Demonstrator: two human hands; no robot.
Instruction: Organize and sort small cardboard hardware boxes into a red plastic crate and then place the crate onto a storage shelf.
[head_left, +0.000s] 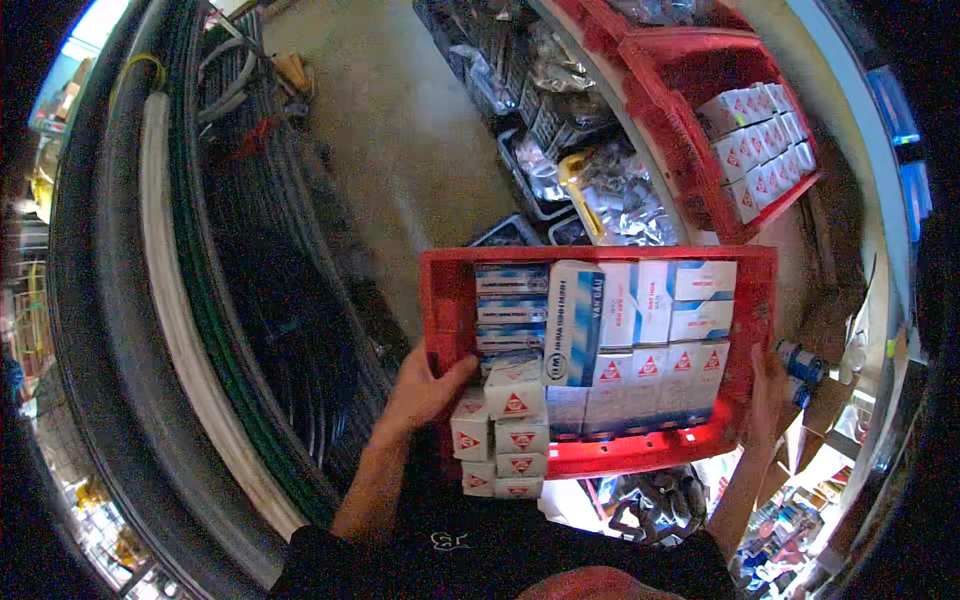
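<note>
A red plastic bin (448, 307) is held between my two hands in front of my body. My left hand (421, 386) grips its left side, thumb over the rim. On the right side, my right hand (763, 382) holds the bin's edge, its fingers partly hidden. Small white cartons (660, 375) with red triangle marks fill the lower part of the bin. Blue-and-white cartons (511, 311) are stacked at the upper left, and a larger blue-and-white carton (574, 322) lies tilted on top. Several white cartons (520, 433) cluster at the lower left corner, near my left thumb.
Another red bin (660, 71) with stacked white cartons (765, 150) stands beyond, at upper right. Crates with plastic-bagged goods (622, 191) sit beside it. Long black pipes (124, 247) and a white pipe (169, 225) run along the left. Bare floor (360, 97) lies between.
</note>
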